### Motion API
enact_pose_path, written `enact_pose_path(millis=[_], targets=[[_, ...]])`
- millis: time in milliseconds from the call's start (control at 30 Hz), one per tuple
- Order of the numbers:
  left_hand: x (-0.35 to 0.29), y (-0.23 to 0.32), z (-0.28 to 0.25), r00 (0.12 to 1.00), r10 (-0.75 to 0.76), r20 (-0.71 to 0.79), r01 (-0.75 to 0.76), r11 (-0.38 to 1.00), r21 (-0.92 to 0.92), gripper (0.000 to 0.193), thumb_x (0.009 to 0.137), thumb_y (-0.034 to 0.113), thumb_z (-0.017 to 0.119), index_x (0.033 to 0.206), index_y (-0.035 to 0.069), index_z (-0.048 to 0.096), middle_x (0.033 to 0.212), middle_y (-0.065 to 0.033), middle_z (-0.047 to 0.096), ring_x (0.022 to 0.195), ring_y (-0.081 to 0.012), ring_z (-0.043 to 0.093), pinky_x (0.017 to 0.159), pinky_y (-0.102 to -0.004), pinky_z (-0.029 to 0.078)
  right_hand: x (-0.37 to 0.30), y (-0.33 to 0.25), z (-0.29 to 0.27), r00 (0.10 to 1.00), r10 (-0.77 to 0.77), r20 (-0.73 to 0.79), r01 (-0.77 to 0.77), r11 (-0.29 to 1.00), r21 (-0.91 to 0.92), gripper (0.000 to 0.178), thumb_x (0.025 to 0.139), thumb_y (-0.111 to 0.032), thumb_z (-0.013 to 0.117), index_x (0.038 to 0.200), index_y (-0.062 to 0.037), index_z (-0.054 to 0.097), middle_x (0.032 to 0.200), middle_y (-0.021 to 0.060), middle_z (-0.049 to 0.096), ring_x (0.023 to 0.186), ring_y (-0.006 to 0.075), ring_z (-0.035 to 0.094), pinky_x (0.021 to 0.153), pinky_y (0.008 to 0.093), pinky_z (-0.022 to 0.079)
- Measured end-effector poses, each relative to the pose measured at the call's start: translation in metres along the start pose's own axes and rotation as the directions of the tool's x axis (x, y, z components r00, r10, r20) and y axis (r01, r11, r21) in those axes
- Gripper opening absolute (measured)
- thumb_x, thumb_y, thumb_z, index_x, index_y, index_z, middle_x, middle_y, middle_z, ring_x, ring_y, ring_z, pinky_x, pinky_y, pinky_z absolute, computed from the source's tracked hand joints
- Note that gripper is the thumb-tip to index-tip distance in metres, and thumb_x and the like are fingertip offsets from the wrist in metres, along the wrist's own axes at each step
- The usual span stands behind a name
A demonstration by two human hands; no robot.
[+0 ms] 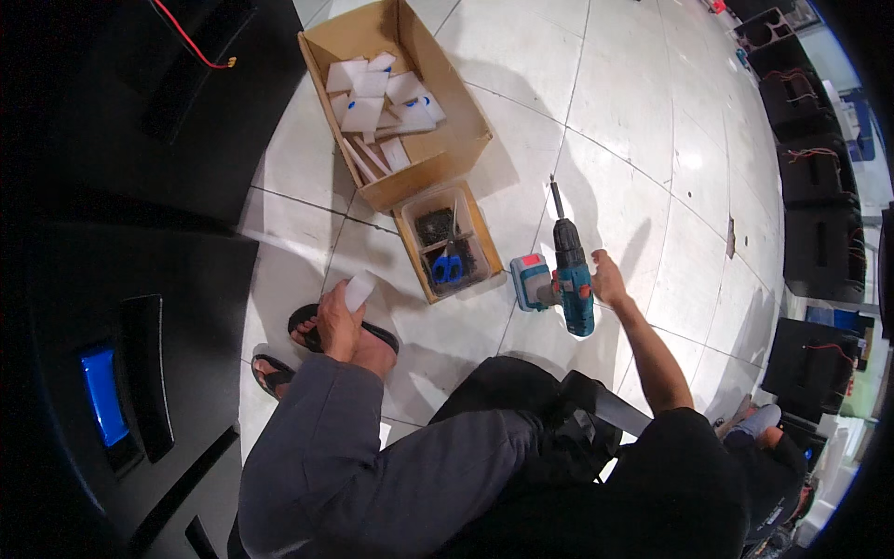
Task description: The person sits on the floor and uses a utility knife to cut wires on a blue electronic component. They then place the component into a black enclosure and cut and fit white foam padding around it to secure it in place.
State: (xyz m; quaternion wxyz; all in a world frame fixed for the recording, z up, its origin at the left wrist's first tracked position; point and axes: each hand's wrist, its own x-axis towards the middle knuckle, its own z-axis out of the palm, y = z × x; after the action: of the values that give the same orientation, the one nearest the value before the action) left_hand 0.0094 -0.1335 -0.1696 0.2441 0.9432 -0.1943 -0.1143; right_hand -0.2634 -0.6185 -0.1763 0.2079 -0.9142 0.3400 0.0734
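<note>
Large box: one open cardboard box (463, 147) on the tiled floor (521, 121), holding a loose heap of flat white pieces (361, 114), some marked blue; they overlap, so an exact count cannot be told, but there are more than ten.
Small box: one smaller box (410, 262), just beside the large one, with a clear tray inside; two compartments show, both with small dark bits too fine to count.
Scissors: one pair, blue-handled (448, 269), lying in the tray's nearer compartment.
Left hand: one of two hands (340, 319), grasping a single white piece (359, 291) above a sandalled foot.
Right hand: the other (608, 279), released, fingers slightly bent right beside the drill; whether they touch it cannot be told.
Drill: one, teal and black (574, 270), on the floor to the right of the small box, with one long bit (557, 198) pointing away from the person.
Sandals: two, black (380, 335).
</note>
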Motion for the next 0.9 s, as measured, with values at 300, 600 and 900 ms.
enact_pose_path(millis=[300, 600, 900], targets=[[-0.009, -0.016, -0.006, 0.994, -0.070, -0.078, 0.055, 0.982, -0.180, 0.054, 0.080, 0.022, 0.073, 0.129, 0.012, 0.054, 0.121, -0.0154, 0.063, 0.115, -0.0350, 0.056, 0.098, -0.0445, 0.045, 0.033, 0.027, -0.021, 0.960, 0.262, -0.105, -0.124, 0.725, 0.678, 0.024, 0.098, -0.024, 0.050, 0.098, -0.0035, 0.062, 0.076, 0.0059, 0.063, 0.065, 0.0158, 0.064, 0.057, 0.0308, 0.055], [0.018, 0.000, -0.014, 0.989, -0.128, 0.073, 0.128, 0.992, 0.012, 0.049, 0.079, 0.020, 0.072, 0.123, 0.008, 0.052, 0.118, -0.0116, 0.062, 0.116, -0.0320, 0.055, 0.095, -0.0464, 0.045, -0.072, -0.241, -0.175, 0.965, -0.217, -0.147, 0.232, 0.445, 0.865, 0.037, 0.104, -0.021, 0.048, 0.134, -0.0003, 0.048, 0.121, 0.0142, 0.061, 0.092, 0.0173, 0.064, 0.082, 0.0327, 0.055], [0.022, -0.009, -0.007, 0.990, -0.144, 0.015, 0.143, 0.989, 0.048, 0.047, 0.077, 0.017, 0.074, 0.116, 0.004, 0.052, 0.114, -0.0131, 0.061, 0.111, -0.0340, 0.055, 0.090, -0.0466, 0.047, -0.091, -0.330, 0.030, 0.857, -0.323, 0.401, -0.129, 0.619, 0.775, 0.020, 0.101, -0.018, 0.053, 0.108, -0.0002, 0.054, 0.077, 0.0015, 0.054, 0.065, 0.0066, 0.051, 0.054, 0.0249, 0.043]])
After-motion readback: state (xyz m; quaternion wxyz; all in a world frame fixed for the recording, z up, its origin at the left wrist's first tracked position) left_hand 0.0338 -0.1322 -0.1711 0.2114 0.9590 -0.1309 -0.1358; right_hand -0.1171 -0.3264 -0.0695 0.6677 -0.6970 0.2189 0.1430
